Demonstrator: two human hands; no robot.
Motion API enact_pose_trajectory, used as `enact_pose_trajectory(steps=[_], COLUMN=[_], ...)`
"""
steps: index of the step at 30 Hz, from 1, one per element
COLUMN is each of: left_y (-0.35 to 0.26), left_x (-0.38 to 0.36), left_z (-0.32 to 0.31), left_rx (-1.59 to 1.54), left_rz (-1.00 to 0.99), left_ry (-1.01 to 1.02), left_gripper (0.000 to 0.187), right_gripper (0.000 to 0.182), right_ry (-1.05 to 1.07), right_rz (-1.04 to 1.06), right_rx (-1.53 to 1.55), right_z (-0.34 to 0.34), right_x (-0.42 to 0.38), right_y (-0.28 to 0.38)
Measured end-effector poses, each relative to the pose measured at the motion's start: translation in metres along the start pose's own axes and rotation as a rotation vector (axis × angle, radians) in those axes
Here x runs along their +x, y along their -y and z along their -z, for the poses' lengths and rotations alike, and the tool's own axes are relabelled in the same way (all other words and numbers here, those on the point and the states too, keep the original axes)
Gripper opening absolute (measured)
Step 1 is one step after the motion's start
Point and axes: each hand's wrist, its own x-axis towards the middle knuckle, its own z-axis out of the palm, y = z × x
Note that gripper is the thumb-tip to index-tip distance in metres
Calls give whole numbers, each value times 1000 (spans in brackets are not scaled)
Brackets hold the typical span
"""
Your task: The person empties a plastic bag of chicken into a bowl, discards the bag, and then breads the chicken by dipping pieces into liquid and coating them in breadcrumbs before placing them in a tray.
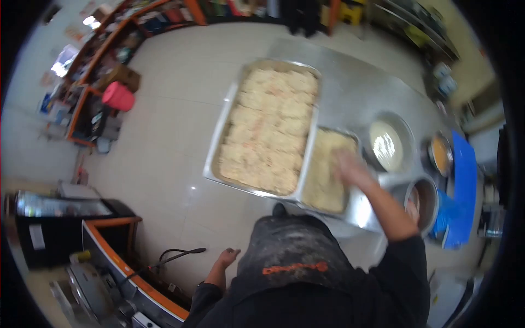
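Note:
My right hand (350, 167) is over a metal pan of pale, fine crumbs (324, 177). Motion smears its fingers, so what they hold, if anything, does not show. Left of that pan, a large metal tray (216, 174) holds rows of flat, crumb-coated pieces (268, 131) lying close together. My left hand (228, 256) hangs low beside my apron, away from the trays, with fingers curled and nothing visible in them. A round pot of pale liquid (385, 145) stands just right of the crumb pan.
Nearer me on the right is a metal pot (432, 205) with pinkish contents. Beyond it are a bowl of orange stuff (439, 154), a blue board (461, 188) and a blue bag (444, 215). The steel table (350, 82) extends behind. A pink bucket (118, 97) stands by the left shelves.

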Motion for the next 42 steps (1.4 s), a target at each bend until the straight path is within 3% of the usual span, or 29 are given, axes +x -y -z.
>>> enact_pose_trajectory(steps=[1,2,3,5,11,14,17,20,23,26,30,32,34,35,36,37,38,41,42], left_y=[9,20,20,21,8,5,3,11,26,35,44,50,53,53,54,57,57,117,111], left_x=[7,18,18,21,22,26,19,29,48,45,29,22,9,4,1,0,4,24,24], left_z=[1,0,6,13,37,44,45,36,25,14,5,6,15,15,13,19,27,27,28], left_rx=[86,162,173,219,139,155,118,114,96,47,-3,-9,-19,5,-15,-35,-67,226,193], left_rz=[-31,-53,-12,50,62,73,76,139,152,189,211,234,183,157,146,136,118,-747,-694], left_ry=[3,1,55,195,119,149,141,186,208,254,267,292,243,252,263,275,274,174,214], left_gripper=[63,67,69,74,68,69,70,70,69,68,64,61,64,65,62,60,57,51,50], right_gripper=[71,74,78,78,78,71,60,52,48,49,62,70,70,59,64,55,42,34,34], right_ry=[-195,-268,-196,-333,-262,-439,-418,4,-303,87,-77,-111,-96,-188,-226,-318,-346,-383,-346], right_rz=[101,226,185,218,111,150,118,35,126,-71,-76,-77,-92,-95,-44,95,72,23,-19], right_rx=[-141,-310,-308,-270,-116,-318,-161,-104,-156,-283,-275,-287,-186,-137,-65,-22,29,159,245], right_z=[-39,-34,-50,-85,-40,-75,-66,-47,11,34,-15,-50,-50,-36,-18,-24,-20,0,4], right_x=[-8,-30,-33,-47,-31,-9,-1,34,22,34,72,109,120,108,94,98,95,38,14], right_y=[1,31,42,42,46,30,23,-27,25,72,32,-21,-42,-38,-33,-60,-64,-20,5])
